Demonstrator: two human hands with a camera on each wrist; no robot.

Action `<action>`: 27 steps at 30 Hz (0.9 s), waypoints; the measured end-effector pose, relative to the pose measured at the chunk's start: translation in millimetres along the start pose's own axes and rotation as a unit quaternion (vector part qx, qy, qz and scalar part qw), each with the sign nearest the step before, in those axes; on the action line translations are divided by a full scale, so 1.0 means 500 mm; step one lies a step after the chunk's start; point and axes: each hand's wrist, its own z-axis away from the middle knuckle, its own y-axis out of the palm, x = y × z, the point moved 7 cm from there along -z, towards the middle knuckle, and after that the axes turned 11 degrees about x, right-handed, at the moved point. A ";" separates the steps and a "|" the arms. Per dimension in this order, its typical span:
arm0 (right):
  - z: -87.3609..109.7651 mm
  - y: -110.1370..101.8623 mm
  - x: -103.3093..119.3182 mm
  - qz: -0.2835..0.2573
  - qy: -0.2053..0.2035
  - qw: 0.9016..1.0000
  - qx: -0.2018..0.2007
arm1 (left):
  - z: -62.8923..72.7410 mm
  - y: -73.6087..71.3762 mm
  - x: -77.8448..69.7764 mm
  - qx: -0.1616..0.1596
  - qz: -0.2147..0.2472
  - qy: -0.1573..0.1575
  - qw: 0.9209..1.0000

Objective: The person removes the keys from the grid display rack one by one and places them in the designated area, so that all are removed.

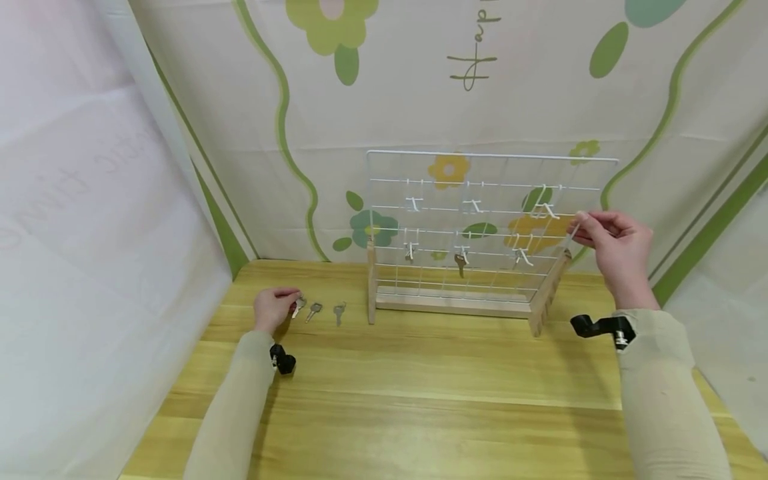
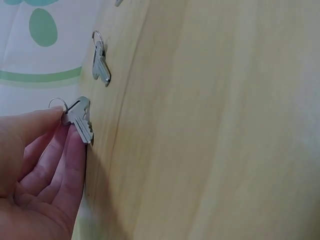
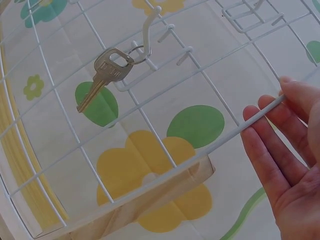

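In the head view, toward 1 o'clock, large green script [image 1: 474, 53] on the back cloth [image 1: 414, 107] reads "Hap", turned sideways and cut off by the top edge. Toward 9 o'clock, faint mirrored lettering [image 1: 66, 190] on the left cloth [image 1: 90, 267] seems to read "ntic time". In the right wrist view, between 10 and 11 o'clock, a hanging key [image 3: 107, 72] bears stamped marks, too unclear to read.
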 end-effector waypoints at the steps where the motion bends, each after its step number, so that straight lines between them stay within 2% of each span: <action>1: 0.000 0.000 0.000 0.000 0.000 1.000 0.000 | -0.001 0.000 0.000 0.000 -0.002 0.001 1.000; 4: 0.000 -0.001 -0.001 -0.001 0.000 1.000 0.000 | -0.004 -0.002 -0.003 -0.001 -0.014 0.006 1.000; 11: -0.002 -0.002 -0.002 -0.004 -0.001 1.000 -0.004 | -0.014 -0.005 -0.007 -0.005 -0.075 0.019 0.997; 22: -0.002 -0.002 -0.002 -0.006 -0.004 1.000 -0.002 | -0.015 -0.008 -0.007 -0.010 -0.100 0.017 0.995; 27: -0.001 0.000 -0.001 -0.006 -0.005 1.000 0.000 | -0.012 -0.008 -0.008 -0.013 -0.091 0.012 0.996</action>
